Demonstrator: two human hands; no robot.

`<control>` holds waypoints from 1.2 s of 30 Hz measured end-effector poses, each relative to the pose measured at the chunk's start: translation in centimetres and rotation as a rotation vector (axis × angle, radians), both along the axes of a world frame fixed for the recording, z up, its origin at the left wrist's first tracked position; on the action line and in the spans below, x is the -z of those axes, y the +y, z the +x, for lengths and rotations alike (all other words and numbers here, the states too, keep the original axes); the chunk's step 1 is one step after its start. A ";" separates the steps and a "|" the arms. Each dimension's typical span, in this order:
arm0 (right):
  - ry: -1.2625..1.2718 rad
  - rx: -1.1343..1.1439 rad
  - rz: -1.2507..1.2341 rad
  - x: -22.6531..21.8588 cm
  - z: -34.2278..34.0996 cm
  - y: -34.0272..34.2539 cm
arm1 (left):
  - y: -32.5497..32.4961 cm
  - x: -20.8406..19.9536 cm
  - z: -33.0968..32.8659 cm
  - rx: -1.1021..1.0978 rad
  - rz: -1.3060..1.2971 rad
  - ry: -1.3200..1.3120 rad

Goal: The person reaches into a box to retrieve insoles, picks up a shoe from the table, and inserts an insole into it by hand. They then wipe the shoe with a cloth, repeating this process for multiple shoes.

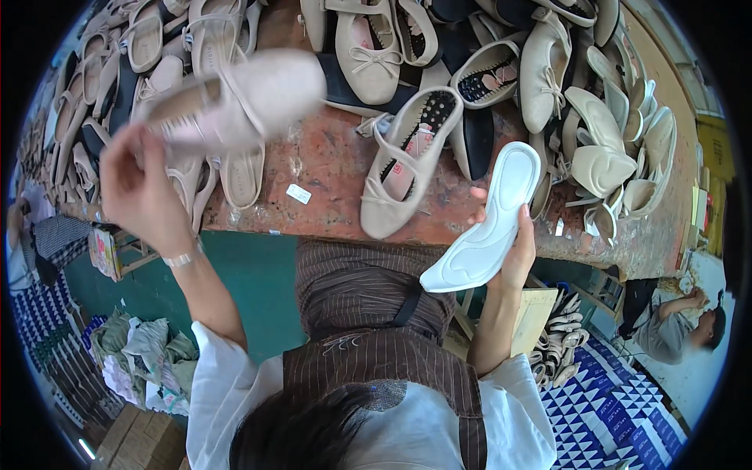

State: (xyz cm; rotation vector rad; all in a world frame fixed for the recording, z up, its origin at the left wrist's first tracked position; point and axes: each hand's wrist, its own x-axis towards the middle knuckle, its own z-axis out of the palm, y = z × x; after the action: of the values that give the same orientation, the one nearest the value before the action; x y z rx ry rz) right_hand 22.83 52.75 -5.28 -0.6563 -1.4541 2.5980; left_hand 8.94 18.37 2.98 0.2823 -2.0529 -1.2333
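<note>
Even, fairly bright light covers the bench (313, 160), with soft shadows between the piled shoes (372, 83) toward its far edge. Above its near left corner, blur smears the left hand (135, 178) and its shoe (278, 92). At the near edge, the white insole (487, 229) looks crisp, almost glaring. Fisheye distortion bows the right edge; black rings the rim.

A worn reddish table (313, 157) carries beige shoes (388, 207) and a label (298, 193).
</note>
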 end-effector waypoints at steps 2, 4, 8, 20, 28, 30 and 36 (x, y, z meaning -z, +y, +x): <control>-0.007 -0.006 0.033 0.2 0.4 0.0 | 0.9 -1.0 -2.4 0.073 -0.564 0.187; -0.010 -0.007 0.044 0.3 1.0 -0.1 | 3.6 0.3 -2.8 0.069 -0.811 0.259; -0.041 -0.033 0.015 0.0 2.3 0.4 | 11.1 6.2 -0.9 1.298 -0.736 -0.086; 0.105 -0.030 1.129 -3.8 4.0 -0.2 | 11.2 6.6 6.1 0.845 -0.448 -0.319; 0.220 -0.350 1.510 -0.7 3.3 -1.3 | 12.8 10.0 10.3 0.919 0.562 -0.709; 0.262 -0.393 1.532 0.7 2.5 -2.0 | 10.7 10.0 10.8 0.793 0.156 -0.644; 0.387 -0.502 1.361 4.1 -1.0 -5.9 | 6.0 12.6 9.1 0.548 -0.231 -0.650</control>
State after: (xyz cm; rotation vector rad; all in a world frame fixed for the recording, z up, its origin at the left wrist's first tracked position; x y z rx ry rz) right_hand 21.86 46.83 -9.42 0.3942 -2.7774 1.1409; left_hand 18.04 24.41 -9.59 -0.0054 -2.9505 -1.3025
